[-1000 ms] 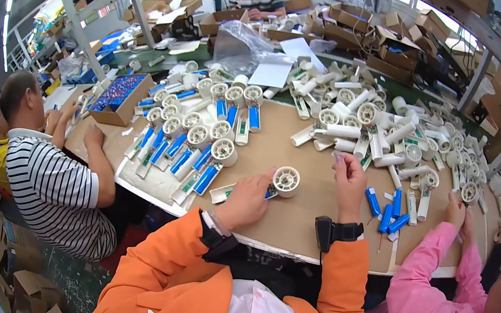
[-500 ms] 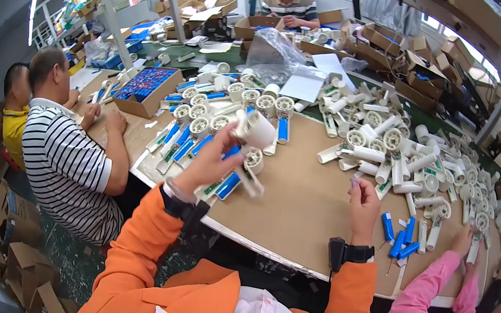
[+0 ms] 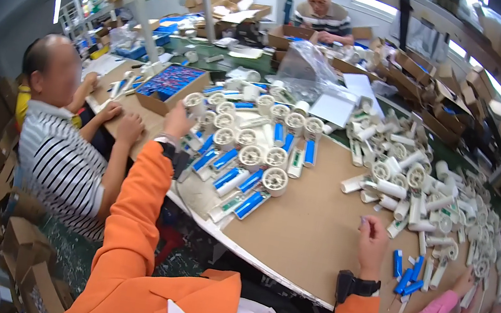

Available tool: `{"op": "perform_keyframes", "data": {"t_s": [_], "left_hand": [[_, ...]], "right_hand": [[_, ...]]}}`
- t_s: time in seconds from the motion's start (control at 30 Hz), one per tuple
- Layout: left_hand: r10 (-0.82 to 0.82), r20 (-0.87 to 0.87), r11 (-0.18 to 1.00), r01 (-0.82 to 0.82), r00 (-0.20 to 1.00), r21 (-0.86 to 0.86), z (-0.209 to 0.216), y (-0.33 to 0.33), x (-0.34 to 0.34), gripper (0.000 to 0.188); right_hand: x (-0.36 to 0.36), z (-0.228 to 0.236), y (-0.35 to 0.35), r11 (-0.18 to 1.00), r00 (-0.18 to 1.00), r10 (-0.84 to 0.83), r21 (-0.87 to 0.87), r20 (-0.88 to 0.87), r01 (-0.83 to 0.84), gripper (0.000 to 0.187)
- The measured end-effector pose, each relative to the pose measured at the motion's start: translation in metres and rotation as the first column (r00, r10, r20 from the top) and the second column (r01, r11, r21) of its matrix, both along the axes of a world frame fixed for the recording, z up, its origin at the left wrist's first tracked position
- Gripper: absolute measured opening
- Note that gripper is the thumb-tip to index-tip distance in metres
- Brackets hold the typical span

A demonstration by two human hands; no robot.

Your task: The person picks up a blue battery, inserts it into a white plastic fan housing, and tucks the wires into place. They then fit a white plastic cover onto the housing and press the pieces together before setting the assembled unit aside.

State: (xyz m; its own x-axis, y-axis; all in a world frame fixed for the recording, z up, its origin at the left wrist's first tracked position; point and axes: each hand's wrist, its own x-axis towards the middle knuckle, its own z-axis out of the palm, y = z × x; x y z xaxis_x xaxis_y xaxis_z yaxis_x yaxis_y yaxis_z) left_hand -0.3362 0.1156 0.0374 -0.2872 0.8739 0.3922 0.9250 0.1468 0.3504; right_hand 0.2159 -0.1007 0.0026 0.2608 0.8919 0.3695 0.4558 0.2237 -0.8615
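Head view | brown table (image 3: 317,231), cluttered workshop | left hand (image 3: 179,121) grips white spool (image 3: 194,103) | right hand (image 3: 374,230) loosely curled, holds nothing

A long worktable (image 3: 310,230) topped with brown board carries everything. Left of its bare middle stand rows of white round reels (image 3: 264,152), with blue-and-white flat packets (image 3: 228,178) lying among and in front of them. Beyond the reels sits a cardboard box of blue pieces (image 3: 170,85). Right of the bare middle lies a loose heap of white reels and tubes (image 3: 415,181), and nearer the table edge a few small blue pieces (image 3: 407,277).
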Motion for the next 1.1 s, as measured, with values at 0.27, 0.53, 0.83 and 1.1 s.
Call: {"op": "perform_keyframes", "data": {"t_s": [0.27,0.53,0.83,1.1], "left_hand": [[0.035,0.069,0.997,-0.031,0.997,-0.067,-0.043,0.020,-0.074,0.072],[-0.262,-0.250,0.950,0.295,0.932,0.103,-0.011,0.013,0.023,0.068],[-0.794,0.515,0.451,0.881,0.323,0.141,0.020,-0.124,0.301,0.072],[-0.470,0.880,0.407,0.867,-0.070,0.287,-0.037,-0.106,0.373,0.059]], "right_hand": [[-0.012,-0.002,0.017,1.000,1.000,0.011,0.005,0.008,-0.011,0.013],[0.000,-0.001,0.012,0.988,0.987,-0.148,-0.026,0.062,0.150,0.014],[0.015,-0.020,0.021,0.950,0.888,-0.309,0.154,0.342,0.272,0.040],[0.014,-0.021,0.018,0.963,0.899,-0.270,0.106,0.344,0.248,0.041]]}}
